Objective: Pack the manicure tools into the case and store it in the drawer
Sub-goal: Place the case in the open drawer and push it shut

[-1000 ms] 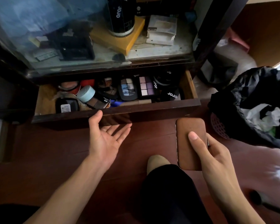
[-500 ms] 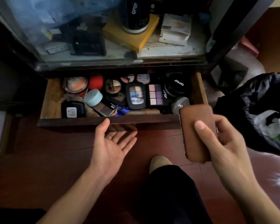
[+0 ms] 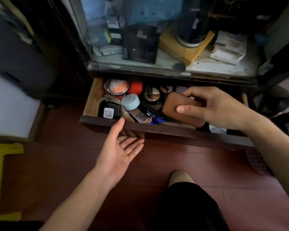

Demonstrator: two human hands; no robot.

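one tall cabinet (image 3: 173, 67) fills the far half of the view. its dusty shelf carries a yellow box (image 3: 182, 47) with a black tube (image 3: 193, 25) standing on it, and pale cartons to the right. a red-brown floor (image 3: 198, 157) spreads across the near half, where a knee (image 3: 180, 179) pokes out of black clothing.

below the shelf the wooden drawer (image 3: 173, 130) stands pulled out toward the near side, crowded with cosmetics.

the right hand (image 3: 213, 105) reaches in from the right and grips the brown case (image 3: 175, 107), with its thumb flat across the top face and its fingers curled over the far edge. the case hangs tilted over the middle of the drawer, above the make-up. whether it touches anything beneath cannot be told.

the left hand (image 3: 120, 147) lies palm up just near the drawer front, fingers straight and loose, holding nothing. its thumb tip reaches the top of the front edge.

at the drawer's left end lie a black compact (image 3: 108, 110) with a white label, an orange-topped pot (image 3: 117, 87) far of it, and a pale blue lid (image 3: 130, 101) just right of the compact. a red cap (image 3: 136, 87) and a round eyeshadow palette (image 3: 152, 95) sit between these and the case.
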